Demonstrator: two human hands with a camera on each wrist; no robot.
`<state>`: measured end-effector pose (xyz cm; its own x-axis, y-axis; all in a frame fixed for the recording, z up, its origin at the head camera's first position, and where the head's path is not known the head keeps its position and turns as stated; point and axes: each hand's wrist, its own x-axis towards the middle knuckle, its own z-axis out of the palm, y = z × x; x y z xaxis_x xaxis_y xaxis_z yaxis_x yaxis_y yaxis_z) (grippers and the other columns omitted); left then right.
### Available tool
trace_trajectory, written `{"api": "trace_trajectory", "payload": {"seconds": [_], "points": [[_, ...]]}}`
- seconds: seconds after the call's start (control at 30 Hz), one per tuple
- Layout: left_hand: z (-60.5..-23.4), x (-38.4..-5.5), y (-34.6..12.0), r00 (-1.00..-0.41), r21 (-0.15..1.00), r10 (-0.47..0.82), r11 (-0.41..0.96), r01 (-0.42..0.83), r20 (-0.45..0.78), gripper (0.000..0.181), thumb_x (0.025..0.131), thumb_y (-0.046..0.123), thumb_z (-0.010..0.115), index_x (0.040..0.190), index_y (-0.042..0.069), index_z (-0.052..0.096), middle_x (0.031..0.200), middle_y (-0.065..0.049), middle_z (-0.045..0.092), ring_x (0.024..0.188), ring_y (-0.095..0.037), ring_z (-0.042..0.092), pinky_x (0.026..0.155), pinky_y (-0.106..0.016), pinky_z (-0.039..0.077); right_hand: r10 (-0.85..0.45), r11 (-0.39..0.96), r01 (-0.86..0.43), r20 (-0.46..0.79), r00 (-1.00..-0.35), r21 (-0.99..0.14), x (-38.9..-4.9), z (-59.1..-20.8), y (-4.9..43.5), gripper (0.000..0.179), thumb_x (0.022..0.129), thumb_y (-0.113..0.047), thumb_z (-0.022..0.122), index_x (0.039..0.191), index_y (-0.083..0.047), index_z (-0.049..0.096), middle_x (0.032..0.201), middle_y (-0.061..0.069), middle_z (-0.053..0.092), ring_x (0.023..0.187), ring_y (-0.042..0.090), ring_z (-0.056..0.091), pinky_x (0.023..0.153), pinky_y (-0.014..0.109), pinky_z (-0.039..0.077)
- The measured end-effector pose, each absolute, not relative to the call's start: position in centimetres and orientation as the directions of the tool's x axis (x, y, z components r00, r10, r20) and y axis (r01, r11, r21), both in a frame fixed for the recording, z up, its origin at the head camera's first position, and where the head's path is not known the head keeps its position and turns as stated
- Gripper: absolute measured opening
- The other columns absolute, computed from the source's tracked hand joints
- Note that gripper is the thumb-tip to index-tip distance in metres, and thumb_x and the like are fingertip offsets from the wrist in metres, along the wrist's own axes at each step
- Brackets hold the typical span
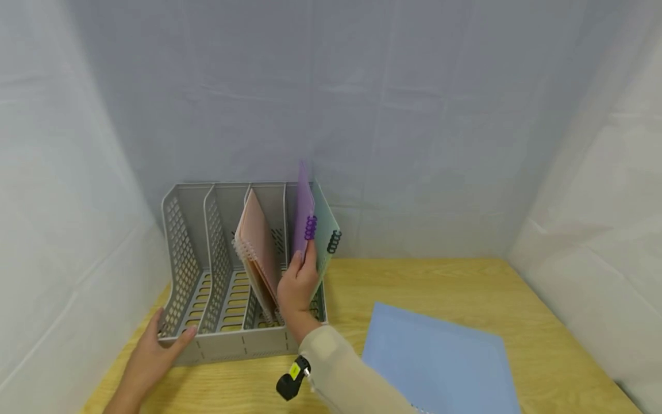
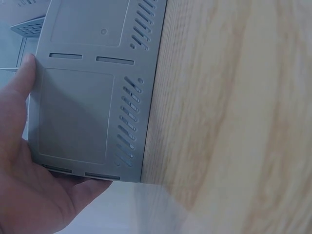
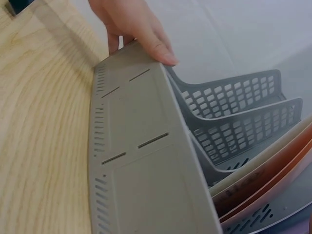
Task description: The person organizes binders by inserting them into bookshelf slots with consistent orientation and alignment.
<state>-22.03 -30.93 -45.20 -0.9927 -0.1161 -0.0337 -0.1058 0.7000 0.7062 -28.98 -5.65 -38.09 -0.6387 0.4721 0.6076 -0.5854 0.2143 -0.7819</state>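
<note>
A grey desktop file rack (image 1: pixel 222 347) with several slots stands on the table. My left hand (image 1: pixel 147 359) grips its front left corner, thumb over the front edge; the left wrist view shows the same hand (image 2: pixel 29 195) around the rack's end. My right hand (image 1: pixel 299 287) pinches a purple spiral notebook (image 1: pixel 303 201) low on its coil side, at the rack's rightmost slot. Just right of it, a pale green notebook (image 1: pixel 326 221) with a dark coil leans outward. Pink notebooks (image 1: pixel 258 236) stand tilted in a middle slot; the right wrist view shows their orange-toned edges.
A blue notebook (image 1: pixel 439 362) lies flat on the wooden table (image 1: pixel 414 282), right of the rack. White sheeting (image 1: pixel 388 115) hangs behind and along both sides. A dark strap (image 1: pixel 293 378) with a yellow patch is at my right sleeve (image 1: pixel 351 374).
</note>
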Motion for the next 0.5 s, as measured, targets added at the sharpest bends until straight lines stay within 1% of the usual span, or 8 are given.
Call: {"api": "trace_trajectory", "payload": {"seconds": [0.23, 0.37, 0.5], "points": [[-45.4, -22.0, -30.9, -0.994, 0.715, -0.110, 0.694, -0.081, -0.006, 0.104, 0.095, 0.056, 0.052, 0.150, -0.005, -0.012, 0.152, -0.040, 0.003, 0.133, -0.063, 0.013, 0.104, -0.075, 0.017, 0.457, 0.195, -0.559, 0.579, -0.675, -0.806, -28.8, -39.3, -5.9, 0.041, 0.104, -0.005, 0.039, 0.143, 0.005, 0.038, 0.143, 0.022, 0.047, 0.132, 0.034, 0.045, 0.110, 0.045, 0.037], [-45.4, -22.0, -30.8, -0.993, 0.712, -0.114, 0.697, -0.081, -0.001, 0.104, 0.095, 0.056, 0.051, 0.151, -0.005, -0.011, 0.151, -0.040, 0.004, 0.133, -0.063, 0.013, 0.104, -0.075, 0.017, 0.447, 0.212, -0.518, 0.554, -0.702, -0.829, -28.6, -39.8, -6.1, 0.039, 0.104, -0.006, 0.038, 0.141, 0.006, 0.038, 0.141, 0.024, 0.049, 0.130, 0.036, 0.047, 0.108, 0.047, 0.039], [-45.3, -21.9, -30.9, -0.993, 0.709, -0.117, 0.700, -0.084, -0.003, 0.103, 0.095, 0.057, 0.051, 0.151, -0.005, -0.010, 0.151, -0.041, 0.004, 0.133, -0.064, 0.014, 0.103, -0.075, 0.018, 0.435, 0.210, -0.475, 0.517, -0.738, -0.855, -28.4, -40.4, -6.1, 0.039, 0.103, -0.002, 0.037, 0.141, 0.009, 0.037, 0.140, 0.027, 0.048, 0.129, 0.040, 0.047, 0.107, 0.049, 0.039]]}}
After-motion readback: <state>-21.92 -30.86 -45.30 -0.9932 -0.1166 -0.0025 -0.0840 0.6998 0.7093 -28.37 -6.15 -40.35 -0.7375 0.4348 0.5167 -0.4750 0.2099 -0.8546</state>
